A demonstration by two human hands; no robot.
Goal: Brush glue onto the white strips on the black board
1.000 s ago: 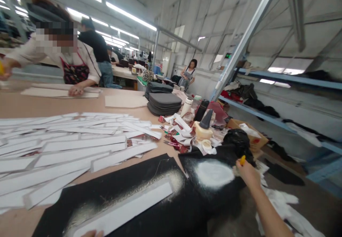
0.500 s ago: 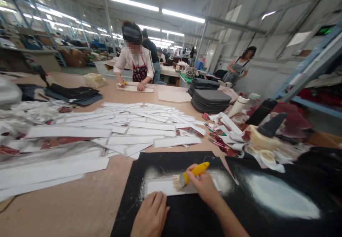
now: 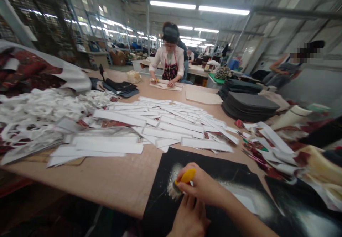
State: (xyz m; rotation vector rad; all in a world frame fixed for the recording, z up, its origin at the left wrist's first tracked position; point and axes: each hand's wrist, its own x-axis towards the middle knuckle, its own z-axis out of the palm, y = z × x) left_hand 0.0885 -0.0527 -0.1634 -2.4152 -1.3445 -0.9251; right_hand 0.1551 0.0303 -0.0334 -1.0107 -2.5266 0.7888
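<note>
My right hand [image 3: 203, 187] is clenched round a bristle brush [image 3: 187, 176] by its smooth yellow handle, the white-dusted bristles [image 3: 173, 189] pressed onto a black fabric sheet [image 3: 229, 173] at about 9 o'clock from my knuckles. A pale strip [image 3: 244, 203] lies on that sheet at 4 o'clock, its long axis running back under my wrist, with my right hand the nearer. My left hand [image 3: 188, 219] sits at 6 o'clock, fingers half curled, its grip impossible to make out

Right hand [image 3: 203, 188] holding yellow brush [image 3: 187, 176], left hand [image 3: 188, 220] below, black sheet [image 3: 157, 203], paper strips [image 3: 171, 130]
</note>
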